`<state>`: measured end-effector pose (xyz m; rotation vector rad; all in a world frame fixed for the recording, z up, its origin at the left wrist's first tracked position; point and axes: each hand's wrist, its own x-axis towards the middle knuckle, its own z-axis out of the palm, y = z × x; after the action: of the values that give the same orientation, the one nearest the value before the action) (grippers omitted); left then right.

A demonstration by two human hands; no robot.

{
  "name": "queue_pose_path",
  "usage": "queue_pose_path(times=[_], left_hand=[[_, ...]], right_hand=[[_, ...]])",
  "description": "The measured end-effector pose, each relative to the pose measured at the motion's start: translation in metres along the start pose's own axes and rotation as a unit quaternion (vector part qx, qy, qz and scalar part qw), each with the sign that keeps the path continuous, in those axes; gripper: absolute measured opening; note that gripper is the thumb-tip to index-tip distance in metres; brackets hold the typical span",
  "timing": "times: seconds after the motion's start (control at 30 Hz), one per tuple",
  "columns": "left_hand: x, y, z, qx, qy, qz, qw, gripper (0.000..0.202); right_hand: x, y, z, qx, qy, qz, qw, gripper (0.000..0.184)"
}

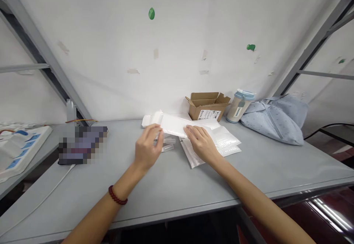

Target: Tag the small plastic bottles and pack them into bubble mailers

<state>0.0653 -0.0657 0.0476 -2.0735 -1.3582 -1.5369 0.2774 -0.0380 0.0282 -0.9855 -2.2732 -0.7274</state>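
A white bubble mailer [174,124] is held up slightly tilted between my two hands. The thumb and fingers of my left hand [148,146] are closed at its left end, by the opening flap. My right hand [203,142] has its fingers over the mailer's right part, the thumb out of sight beneath. More white bubble mailers [228,140] lie overlapped under and beside my right hand. Small clear plastic pieces [167,147] rest on the table just right of my left fingers. Behind the left hand is a white folded item [148,120], partly covered.
Against the wall stand an open cardboard box [203,112] and a cup with a blue lid [240,105]. A light blue cloth bag [273,120] slumps at the right. On the left, a phone [83,146] with a white cable [41,201] lies near a power strip [23,152].
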Motion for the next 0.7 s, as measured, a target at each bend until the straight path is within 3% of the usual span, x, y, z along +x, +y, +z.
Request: queue_pose_path(times=[0.07,0.13,0.2,0.27,0.33,0.47,0.57,0.7], left_hand=[[0.009,-0.009,-0.008,-0.011,0.020,-0.125,0.992,0.021],[0.016,-0.018,-0.016,-0.086,-0.003,-0.238,0.967,0.029],[0.022,-0.025,-0.020,-0.224,-0.074,-0.339,0.911,0.037],[0.023,-0.027,-0.020,-0.345,-0.147,-0.402,0.835,0.039],[0.023,-0.025,-0.019,-0.403,-0.185,-0.429,0.787,0.035],[0.023,-0.021,-0.017,-0.448,-0.158,-0.471,0.743,0.036],[0.024,-0.025,-0.019,-0.446,-0.145,-0.486,0.738,0.043],[0.020,-0.026,-0.018,-0.417,-0.213,-0.457,0.756,0.035]], right_hand=[[-0.001,0.004,0.001,0.005,-0.008,0.002,1.000,0.045],[-0.001,0.005,0.002,0.009,-0.011,0.002,1.000,0.046],[-0.001,0.004,0.001,0.011,-0.012,0.000,1.000,0.046],[0.000,0.000,0.000,0.011,-0.016,-0.006,1.000,0.047],[0.001,-0.004,-0.002,0.006,-0.025,-0.014,1.000,0.047],[0.001,-0.010,-0.006,-0.013,-0.045,-0.023,0.999,0.048],[0.002,-0.011,-0.007,-0.013,-0.043,-0.028,0.999,0.047],[0.003,-0.013,-0.010,0.020,-0.063,-0.021,0.998,0.048]])
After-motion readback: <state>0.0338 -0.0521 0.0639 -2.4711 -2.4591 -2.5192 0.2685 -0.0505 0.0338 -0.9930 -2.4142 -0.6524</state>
